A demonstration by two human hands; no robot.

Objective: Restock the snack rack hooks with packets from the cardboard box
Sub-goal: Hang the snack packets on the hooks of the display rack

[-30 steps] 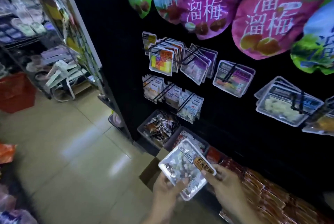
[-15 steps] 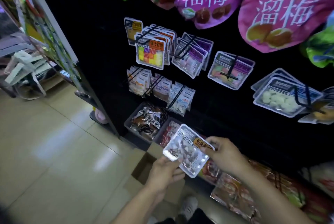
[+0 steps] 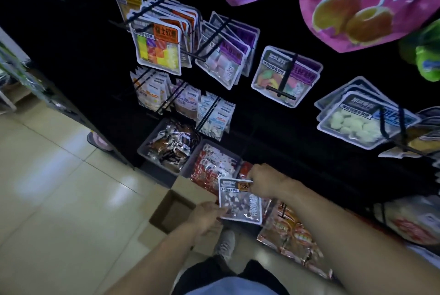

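Change: both hands and the packet have dropped lower and now sit just above the cardboard box, where half a second ago they were nearer the lower bins; the view has tipped further down, so the person's shoe now shows.
Packet: clear-windowed packet [image 3: 239, 201] with a dark header and an orange label, held roughly flat and face up between the two hands, over the floor [image 3: 59, 187] at the foot of the rack.
Left hand: left hand [image 3: 206, 217] grips the packet's lower left edge, fingers curled under it and thumb on top.
Right hand: right hand [image 3: 266, 181] pinches the top right corner by the header, fingers bent round the edge.
Box: cardboard box [image 3: 172, 210] stands open just left of the packet; its inside looks dark, contents unclear.
Rack: snack rack hooks [image 3: 284, 73] carry hanging packets well above the hands; a matching hook is not identifiable.
Doing it well: probably turn the header upward, find the hang hole, and let one hand steady the bottom while the other threads the hole squarely onto the peg.
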